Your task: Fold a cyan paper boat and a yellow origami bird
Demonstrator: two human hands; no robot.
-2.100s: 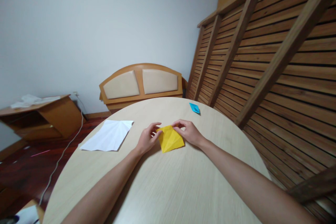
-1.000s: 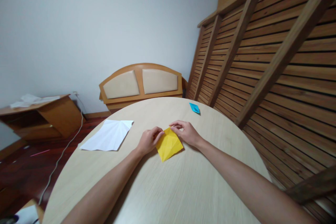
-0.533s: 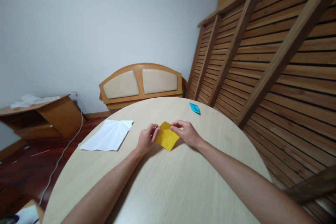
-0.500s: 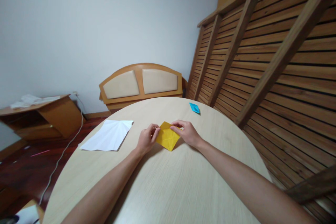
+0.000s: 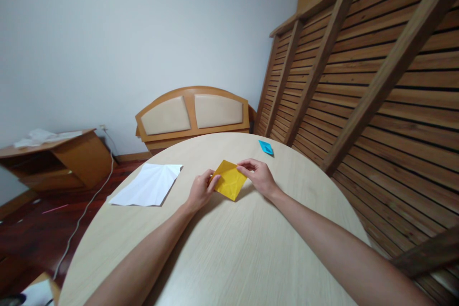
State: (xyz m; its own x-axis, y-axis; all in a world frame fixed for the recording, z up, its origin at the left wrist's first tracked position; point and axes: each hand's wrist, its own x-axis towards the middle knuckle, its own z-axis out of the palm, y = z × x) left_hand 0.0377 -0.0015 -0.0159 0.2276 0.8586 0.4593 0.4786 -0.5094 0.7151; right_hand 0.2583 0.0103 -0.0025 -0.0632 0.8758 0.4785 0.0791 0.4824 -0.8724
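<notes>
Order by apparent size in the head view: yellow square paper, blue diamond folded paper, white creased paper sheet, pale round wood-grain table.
Largest: pale round wood-grain table
White creased paper sheet
Yellow square paper
Smallest: blue diamond folded paper

Table (image 5: 215, 258) with white sheet (image 5: 147, 185), blue paper (image 5: 266, 147)

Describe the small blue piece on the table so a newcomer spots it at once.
Start at the round pale table and look to its far edge, toward the slatted wooden panel. Beyond the right hand lies the blue piece, a small diamond shape. It is the only blue thing on the table, smaller than both the yellow paper and the white sheet.
</notes>
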